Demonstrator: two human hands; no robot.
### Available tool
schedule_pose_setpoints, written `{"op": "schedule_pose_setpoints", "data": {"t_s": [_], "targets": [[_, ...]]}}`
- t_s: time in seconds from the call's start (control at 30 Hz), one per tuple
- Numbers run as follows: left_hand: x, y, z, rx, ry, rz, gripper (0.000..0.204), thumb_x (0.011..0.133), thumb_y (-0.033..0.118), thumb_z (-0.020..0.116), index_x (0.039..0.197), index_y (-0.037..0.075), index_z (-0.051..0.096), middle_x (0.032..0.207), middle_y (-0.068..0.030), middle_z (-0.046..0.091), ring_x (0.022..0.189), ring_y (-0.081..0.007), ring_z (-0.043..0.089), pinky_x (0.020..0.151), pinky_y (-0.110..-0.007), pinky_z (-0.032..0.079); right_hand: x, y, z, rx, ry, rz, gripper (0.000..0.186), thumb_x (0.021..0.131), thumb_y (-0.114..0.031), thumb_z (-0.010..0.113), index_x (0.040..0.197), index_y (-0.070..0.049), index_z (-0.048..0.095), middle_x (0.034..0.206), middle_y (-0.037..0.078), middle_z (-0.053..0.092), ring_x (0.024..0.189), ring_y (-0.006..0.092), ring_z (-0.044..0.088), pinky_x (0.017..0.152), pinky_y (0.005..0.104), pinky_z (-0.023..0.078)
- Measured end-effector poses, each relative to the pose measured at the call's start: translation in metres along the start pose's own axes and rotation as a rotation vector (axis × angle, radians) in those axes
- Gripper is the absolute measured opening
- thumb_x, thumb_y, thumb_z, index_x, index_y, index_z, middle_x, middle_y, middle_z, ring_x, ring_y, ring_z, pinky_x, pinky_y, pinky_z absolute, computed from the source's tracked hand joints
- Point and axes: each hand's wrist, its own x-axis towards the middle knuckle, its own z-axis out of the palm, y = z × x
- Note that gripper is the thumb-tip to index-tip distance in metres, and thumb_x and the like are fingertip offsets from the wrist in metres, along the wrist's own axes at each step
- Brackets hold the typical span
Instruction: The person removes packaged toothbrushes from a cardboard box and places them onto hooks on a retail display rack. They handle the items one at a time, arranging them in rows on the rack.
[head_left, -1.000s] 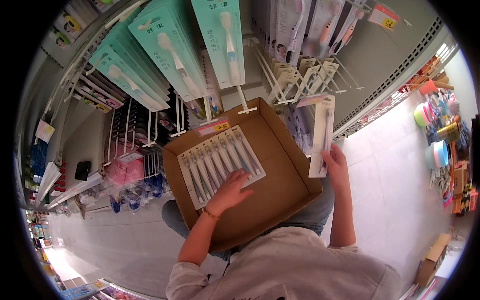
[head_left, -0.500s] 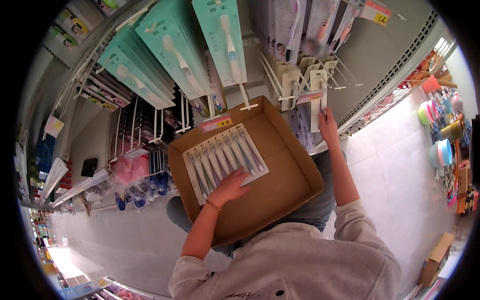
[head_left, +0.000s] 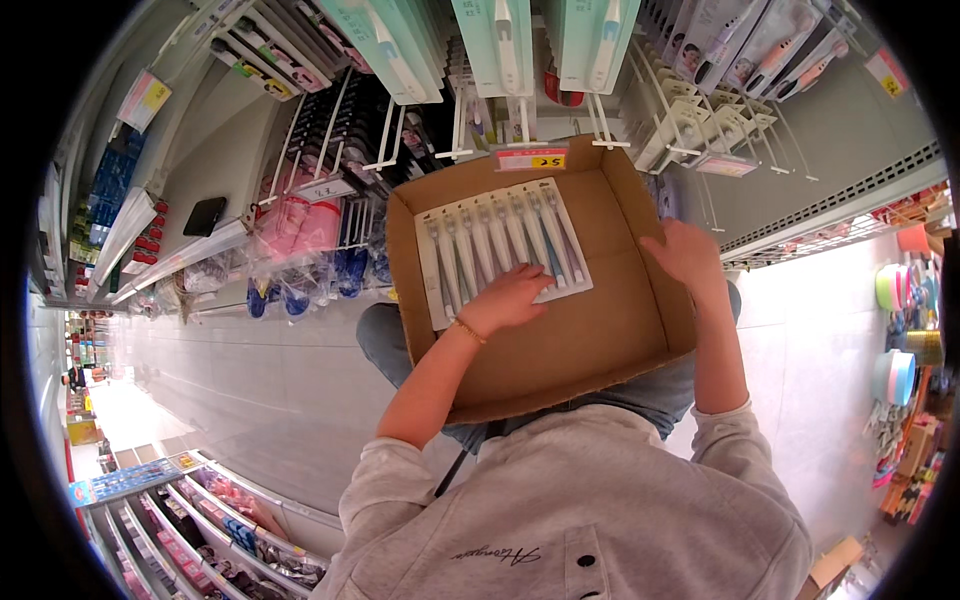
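Observation:
A shallow cardboard box (head_left: 560, 365) rests on my lap, tilted against the shelf front. Inside, at its upper left, several toothbrushes on white cards (head_left: 484, 238) lie side by side in an overlapping row. My left hand (head_left: 508, 298) is spread over the lower ends of these cards, its fingers lightly bent and wrapped round nothing. At the box's right wall, my right hand (head_left: 692, 262) grips the rim, with part of it reaching over the edge. Some of its fingers are hard to make out. No toothbrush card shows in it.
Green-carded toothbrushes (head_left: 500, 45) hang on hooks ahead. More white-carded packs (head_left: 690, 125) hang on hooks to the right, whose bare prongs stick out. A price tag (head_left: 532, 160) sits just above the box. Coloured buckets (head_left: 893, 378) stand at the far right.
My right hand has come away from a white-carded pack on the right-hand hooks, down to the box rim. The view has turned left. My left hand stays on the cards.

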Motion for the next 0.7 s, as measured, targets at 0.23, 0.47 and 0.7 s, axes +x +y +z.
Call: {"op": "schedule_pose_setpoints", "data": {"t_s": [0.23, 0.47, 0.7], "targets": [[0.0, -0.003, 0.0, 0.094, 0.108, -0.085, 0.061, 0.073, 0.018, 0.071, 0.126, 0.003, 0.046, 0.125, -0.0194, 0.049, 0.121, -0.0364, 0.043, 0.101, -0.041, 0.037, 0.025, -0.032, 0.031, 0.169, 0.009, -0.212, 0.047, 0.079, -0.044, 0.06, 0.087, 0.003, 0.064, 0.093, 0.023, 0.064, 0.09, 0.038, 0.062, 0.078, 0.0473, 0.049], [0.003, -0.008, 0.003, 0.264, 0.056, -0.077, 0.064, 0.069, 0.025, 0.073, 0.124, 0.005, 0.048, 0.12, -0.018, 0.053, 0.122, -0.0346, 0.041, 0.098, -0.047, 0.036, 0.062, -0.054, 0.087, 0.25, -0.352, -0.243, 0.05, 0.077, -0.041, 0.062, 0.097, 0.004, 0.064, 0.094, 0.025, 0.063, 0.091, 0.0379, 0.061, 0.08, 0.0434, 0.048], [0.003, 0.001, 0.009, 0.26, 0.086, -0.048, 0.058, 0.069, 0.023, 0.072, 0.12, 0.005, 0.052, 0.117, -0.017, 0.054, 0.12, -0.0356, 0.042, 0.098, -0.048, 0.035, 0.074, -0.036, 0.15, 0.808, -0.246, -0.085, 0.041, 0.077, -0.034, 0.065, 0.096, 0.003, 0.063, 0.085, 0.014, 0.066, 0.078, 0.0249, 0.063, 0.072, 0.0348, 0.049]]}}
